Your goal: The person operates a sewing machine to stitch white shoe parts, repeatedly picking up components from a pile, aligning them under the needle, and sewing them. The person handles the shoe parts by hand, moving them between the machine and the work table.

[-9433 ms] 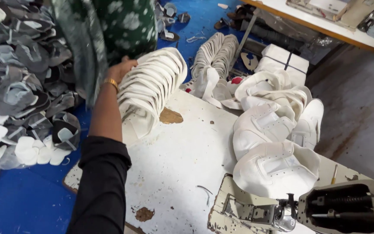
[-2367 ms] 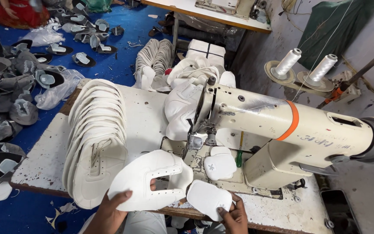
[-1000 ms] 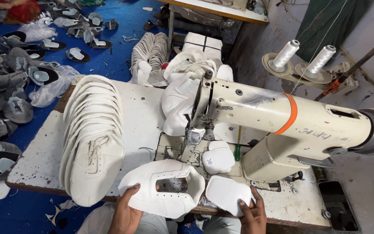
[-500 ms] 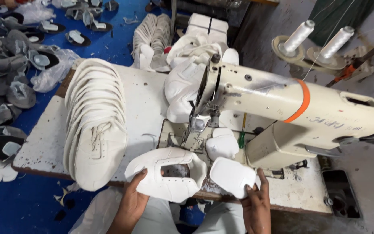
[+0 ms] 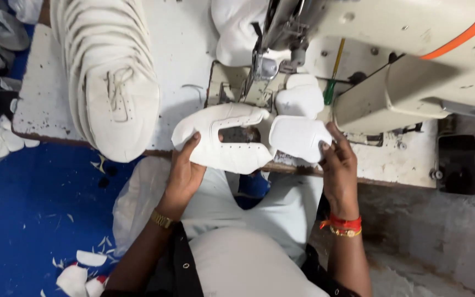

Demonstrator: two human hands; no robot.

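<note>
Left hand [image 5: 185,173]: fingers closed on white shoe upper [image 5: 224,140].
Right hand [image 5: 337,165]: fingers gripping white tongue piece [image 5: 298,137].
Behind: sewing machine [image 5: 402,60].

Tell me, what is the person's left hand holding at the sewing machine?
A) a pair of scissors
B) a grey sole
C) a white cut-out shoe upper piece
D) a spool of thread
C: the left hand grips a flat white shoe upper piece with a cut-out opening at the table edge, while the right hand holds a smaller white tongue piece beside it.
</note>
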